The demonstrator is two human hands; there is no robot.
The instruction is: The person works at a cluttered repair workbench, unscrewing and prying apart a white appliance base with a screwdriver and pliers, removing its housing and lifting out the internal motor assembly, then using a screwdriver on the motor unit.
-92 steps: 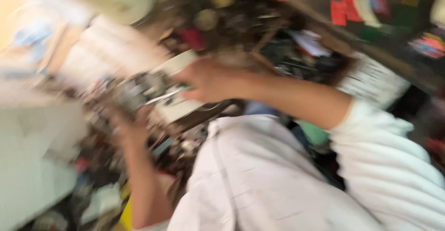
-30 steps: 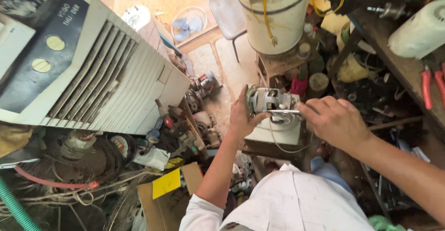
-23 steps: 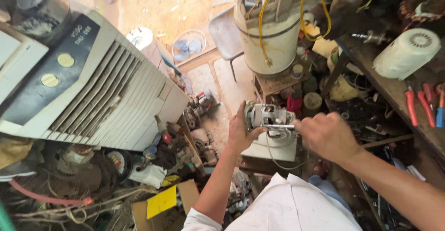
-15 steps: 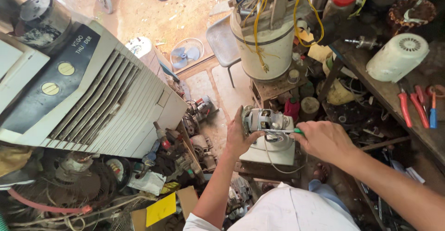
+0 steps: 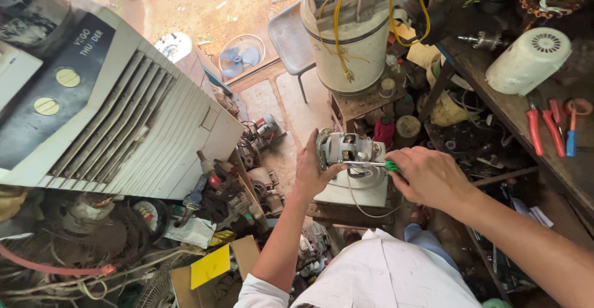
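Here, at far left, a white louvred cabinet point(image 5: 142, 122) stands over a heap of fans and cables. In the centre, the left hand point(image 5: 312, 172) grips the left end of the motor point(image 5: 349, 150), fingers closed around it. The motor rests on a white base point(image 5: 352, 193) on a small wooden stand. The right hand point(image 5: 430, 175) holds a green-handled screwdriver point(image 5: 371, 164), fingers closed, with the shaft laid against the motor. Red pliers point(image 5: 544, 125) lie on the right bench.
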